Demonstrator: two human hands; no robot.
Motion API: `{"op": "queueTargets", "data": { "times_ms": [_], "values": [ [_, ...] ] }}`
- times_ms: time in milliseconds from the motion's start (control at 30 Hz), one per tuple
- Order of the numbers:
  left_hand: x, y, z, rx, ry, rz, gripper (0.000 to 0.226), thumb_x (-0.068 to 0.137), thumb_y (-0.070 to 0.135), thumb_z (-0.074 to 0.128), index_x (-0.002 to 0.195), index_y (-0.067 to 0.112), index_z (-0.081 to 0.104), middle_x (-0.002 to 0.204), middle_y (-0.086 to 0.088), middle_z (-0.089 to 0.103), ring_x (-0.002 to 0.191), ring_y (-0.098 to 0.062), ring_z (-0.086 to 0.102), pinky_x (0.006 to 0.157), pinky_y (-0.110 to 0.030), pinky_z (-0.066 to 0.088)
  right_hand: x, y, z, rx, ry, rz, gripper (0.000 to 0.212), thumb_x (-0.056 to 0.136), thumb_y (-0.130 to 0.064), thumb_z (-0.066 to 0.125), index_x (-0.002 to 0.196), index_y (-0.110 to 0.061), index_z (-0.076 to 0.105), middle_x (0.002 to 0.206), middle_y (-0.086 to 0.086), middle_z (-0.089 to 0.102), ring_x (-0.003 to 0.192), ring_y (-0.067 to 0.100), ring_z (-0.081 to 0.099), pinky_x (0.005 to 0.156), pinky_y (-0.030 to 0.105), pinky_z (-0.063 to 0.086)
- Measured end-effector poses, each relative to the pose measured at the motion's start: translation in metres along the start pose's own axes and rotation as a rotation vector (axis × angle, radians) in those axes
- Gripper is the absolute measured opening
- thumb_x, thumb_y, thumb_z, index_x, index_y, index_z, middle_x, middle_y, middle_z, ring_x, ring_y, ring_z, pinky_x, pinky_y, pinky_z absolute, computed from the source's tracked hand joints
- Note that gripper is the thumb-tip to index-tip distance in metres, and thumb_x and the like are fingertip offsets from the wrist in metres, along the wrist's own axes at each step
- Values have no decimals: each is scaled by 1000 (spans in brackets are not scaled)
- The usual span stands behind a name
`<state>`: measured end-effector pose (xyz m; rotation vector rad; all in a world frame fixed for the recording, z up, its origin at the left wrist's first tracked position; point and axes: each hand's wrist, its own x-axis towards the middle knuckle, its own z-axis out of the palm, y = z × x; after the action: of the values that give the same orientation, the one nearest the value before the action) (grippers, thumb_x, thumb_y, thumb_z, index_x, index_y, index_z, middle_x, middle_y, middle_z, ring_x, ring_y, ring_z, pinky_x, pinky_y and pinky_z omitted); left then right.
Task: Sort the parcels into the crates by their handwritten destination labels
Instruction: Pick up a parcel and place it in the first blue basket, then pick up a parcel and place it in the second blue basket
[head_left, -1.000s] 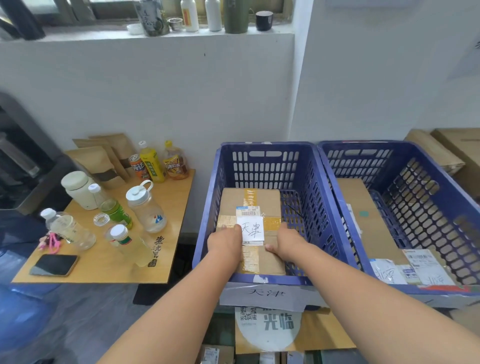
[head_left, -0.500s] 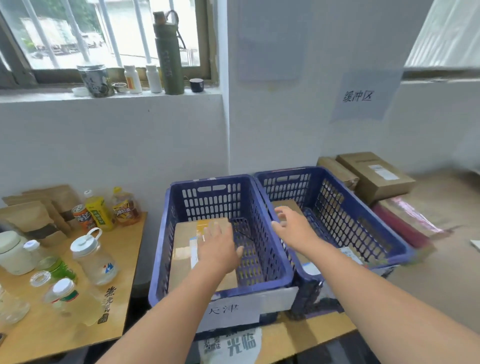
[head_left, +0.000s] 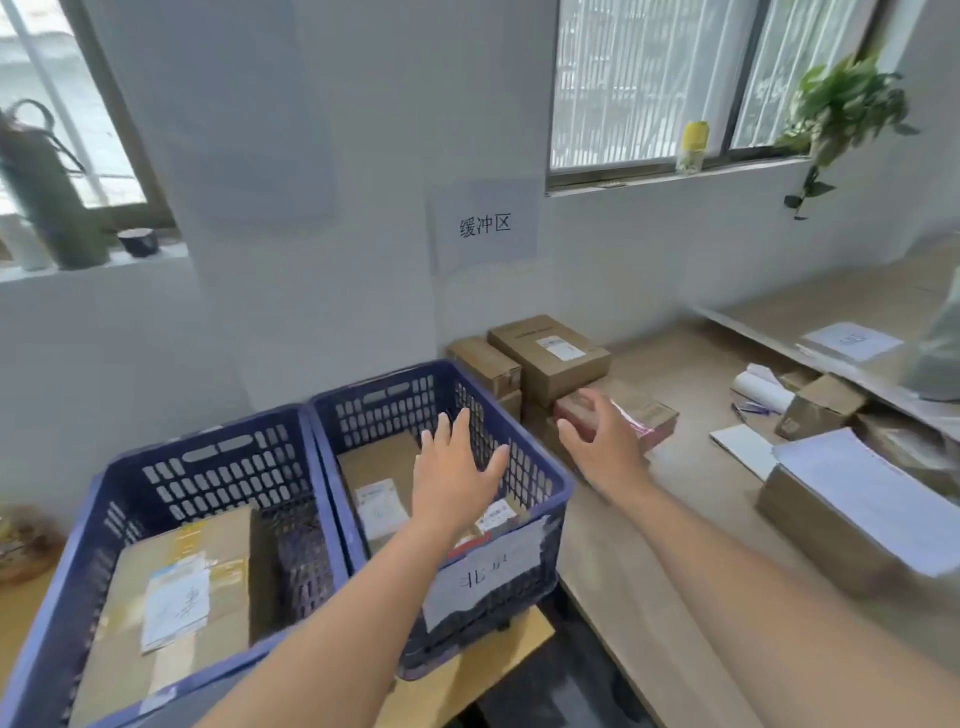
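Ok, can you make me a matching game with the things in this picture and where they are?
Things:
1. plant
2. yellow bottle
3. left hand
4. taped box

Places:
A. in the left crate
B. over the right crate
C. hanging at the far right of the window
D. standing on the right windowsill

Pairs: 1-C, 2-D, 3-B, 4-A

I'm seeing two blue crates (head_left: 208, 462) (head_left: 540, 499), one parcel (head_left: 176, 587) sitting in the left, and my two hands (head_left: 457, 483) (head_left: 605, 447).
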<state>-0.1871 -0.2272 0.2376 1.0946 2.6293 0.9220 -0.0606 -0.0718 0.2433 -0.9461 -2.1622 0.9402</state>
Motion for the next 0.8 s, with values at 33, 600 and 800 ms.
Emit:
{"op": "queueTargets", "data": {
  "times_ms": [33,600,800],
  "values": [
    [1,18,14,-115,-21,-7,81,96,59,50,160,24,14,168,-4,13,155,-29,9,123,-49,20,2,17,-14,5,6,15,53,95,-33,64,142,-20,47,140,0,55,127,17,53,98,28,42],
    [45,170,186,-829,-263,-460,77,95,50,59,158,29,22,163,-3,27,144,-24,36,115,-48,37,32,202,-116,169,17,320,55,90,-31,69,140,-20,48,136,3,56,118,21,58,100,39,48],
    [108,163,233,-911,-248,-598,69,100,44,55,158,25,22,161,3,29,139,-23,39,111,-46,39,76,248,-97,133,-26,400,55,91,-32,68,141,-20,46,135,4,56,110,20,58,93,32,47]
  ]
}}
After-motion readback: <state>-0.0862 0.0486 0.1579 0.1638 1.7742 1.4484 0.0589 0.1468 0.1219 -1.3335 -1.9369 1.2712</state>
